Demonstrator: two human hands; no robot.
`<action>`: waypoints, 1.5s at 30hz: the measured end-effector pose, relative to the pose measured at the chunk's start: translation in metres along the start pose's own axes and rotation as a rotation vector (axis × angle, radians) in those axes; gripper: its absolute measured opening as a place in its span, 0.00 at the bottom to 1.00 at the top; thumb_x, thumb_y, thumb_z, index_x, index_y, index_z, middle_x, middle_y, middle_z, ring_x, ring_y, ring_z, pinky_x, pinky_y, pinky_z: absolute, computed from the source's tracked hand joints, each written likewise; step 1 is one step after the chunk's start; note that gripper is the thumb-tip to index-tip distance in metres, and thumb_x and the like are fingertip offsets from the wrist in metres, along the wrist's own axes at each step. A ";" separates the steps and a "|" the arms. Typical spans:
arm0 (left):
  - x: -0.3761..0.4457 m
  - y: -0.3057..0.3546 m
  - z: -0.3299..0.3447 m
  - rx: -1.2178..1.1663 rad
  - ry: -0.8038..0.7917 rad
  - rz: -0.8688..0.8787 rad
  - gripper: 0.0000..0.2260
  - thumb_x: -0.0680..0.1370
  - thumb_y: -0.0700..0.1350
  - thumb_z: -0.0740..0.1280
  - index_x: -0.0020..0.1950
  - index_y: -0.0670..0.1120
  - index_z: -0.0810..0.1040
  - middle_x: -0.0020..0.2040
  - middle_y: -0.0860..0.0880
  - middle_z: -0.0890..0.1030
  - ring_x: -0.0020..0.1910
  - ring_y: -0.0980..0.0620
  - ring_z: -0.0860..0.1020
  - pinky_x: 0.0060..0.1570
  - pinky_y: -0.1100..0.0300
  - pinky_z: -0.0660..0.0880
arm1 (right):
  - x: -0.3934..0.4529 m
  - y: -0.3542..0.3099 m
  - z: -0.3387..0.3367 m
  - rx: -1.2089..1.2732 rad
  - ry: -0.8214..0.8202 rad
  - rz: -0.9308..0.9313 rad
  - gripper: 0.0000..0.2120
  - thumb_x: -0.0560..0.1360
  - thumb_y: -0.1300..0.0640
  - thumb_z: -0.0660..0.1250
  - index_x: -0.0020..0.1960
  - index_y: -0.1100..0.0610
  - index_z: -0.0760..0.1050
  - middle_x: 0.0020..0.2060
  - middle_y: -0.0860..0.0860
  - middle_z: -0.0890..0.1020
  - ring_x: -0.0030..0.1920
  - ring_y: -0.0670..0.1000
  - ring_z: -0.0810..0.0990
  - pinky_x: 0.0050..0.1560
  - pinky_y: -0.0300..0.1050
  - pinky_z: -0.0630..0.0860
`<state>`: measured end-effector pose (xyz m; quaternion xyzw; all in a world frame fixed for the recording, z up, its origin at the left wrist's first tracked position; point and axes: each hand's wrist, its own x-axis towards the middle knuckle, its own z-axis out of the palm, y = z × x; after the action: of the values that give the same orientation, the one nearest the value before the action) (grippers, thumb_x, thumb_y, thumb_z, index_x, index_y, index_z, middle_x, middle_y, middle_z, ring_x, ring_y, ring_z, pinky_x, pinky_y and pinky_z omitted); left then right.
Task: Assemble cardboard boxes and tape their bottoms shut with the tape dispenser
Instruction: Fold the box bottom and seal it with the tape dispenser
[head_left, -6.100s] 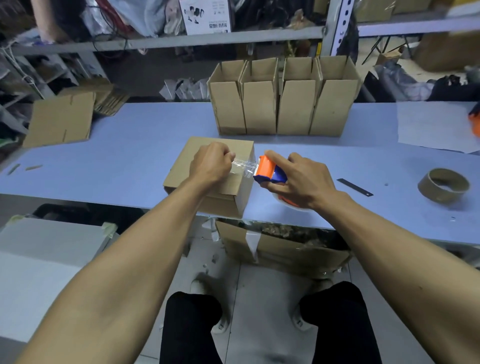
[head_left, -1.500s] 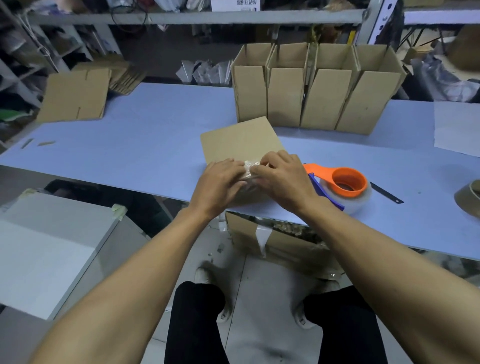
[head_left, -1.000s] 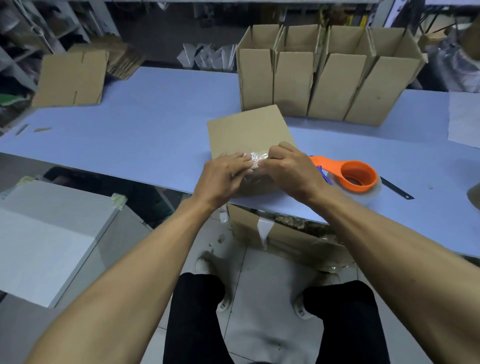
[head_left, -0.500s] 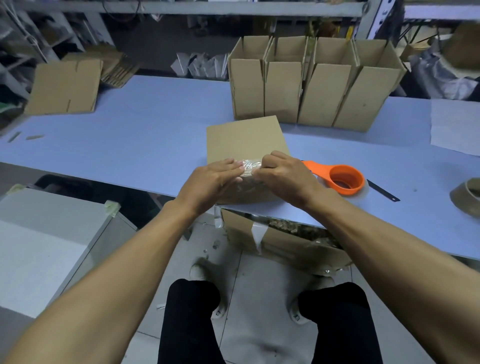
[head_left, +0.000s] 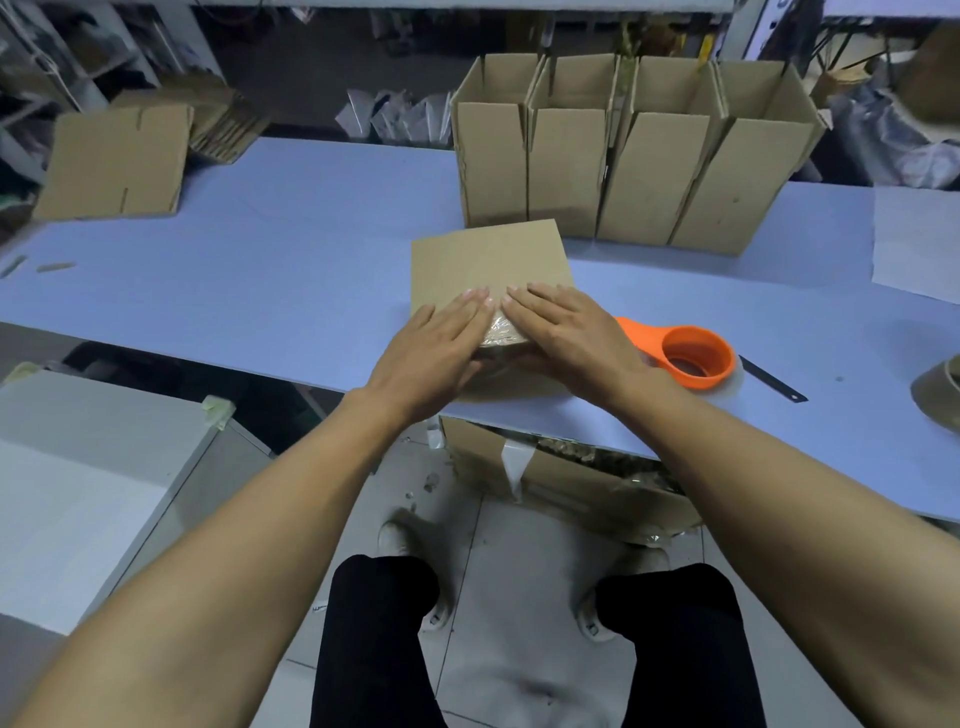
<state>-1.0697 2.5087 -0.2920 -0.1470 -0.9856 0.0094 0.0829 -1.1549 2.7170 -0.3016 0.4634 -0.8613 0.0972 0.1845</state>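
1. Now both hands are laid flat on the box (head_left: 488, 265), which sits upside-down near the front edge of the blue table (head_left: 260, 270). A moment ago the fingers were curled at the tape end; now they are straight.
2. Left hand (head_left: 431, 353): fingers extended, palm pressed on the box top & near corner; nothing is gripped. Right hand (head_left: 566, 338): same, fingers spread flat, nothing is held.
3. Between the two hands a strip of clear tape (head_left: 498, 332) is seen, wrinkled, going over the near edge of the box. It is being smoothed down, as judged from the flat palms.
4. The tape dispenser (head_left: 685, 353), orange, is lying on the table just beside the right hand, not touched.
5. Meaning for the task: the bottom seam of this box seems closed, only the rubbing-down is left. How far the tape reaches on the front side cannot be told, it is hidden by the hands.
6. Behind, four assembled boxes (head_left: 623, 156) are standing in a row w/ open tops; flat cardboard blanks (head_left: 114, 161) are waiting at the far left.
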 end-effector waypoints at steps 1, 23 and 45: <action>0.000 0.000 -0.001 -0.002 -0.010 -0.024 0.32 0.81 0.50 0.62 0.80 0.42 0.52 0.81 0.45 0.52 0.79 0.49 0.52 0.74 0.48 0.58 | -0.001 0.001 -0.002 0.006 -0.064 0.005 0.32 0.72 0.45 0.71 0.70 0.62 0.73 0.69 0.59 0.75 0.67 0.63 0.76 0.65 0.60 0.72; -0.007 -0.005 0.001 -0.106 0.028 -0.065 0.33 0.80 0.48 0.67 0.80 0.42 0.55 0.80 0.45 0.53 0.79 0.48 0.52 0.76 0.52 0.50 | -0.001 -0.017 -0.008 -0.090 -0.025 0.117 0.37 0.72 0.32 0.61 0.69 0.60 0.73 0.69 0.57 0.75 0.70 0.59 0.72 0.67 0.57 0.67; 0.000 0.025 0.001 -0.290 0.546 0.023 0.11 0.78 0.43 0.63 0.50 0.42 0.85 0.52 0.47 0.85 0.48 0.47 0.84 0.43 0.55 0.81 | -0.001 -0.026 -0.001 0.106 0.351 -0.018 0.13 0.75 0.56 0.65 0.48 0.62 0.85 0.49 0.56 0.87 0.49 0.58 0.86 0.49 0.48 0.81</action>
<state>-1.0629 2.5326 -0.2944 -0.1654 -0.9162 -0.1703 0.3228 -1.1327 2.7044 -0.3011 0.4561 -0.8054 0.2200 0.3081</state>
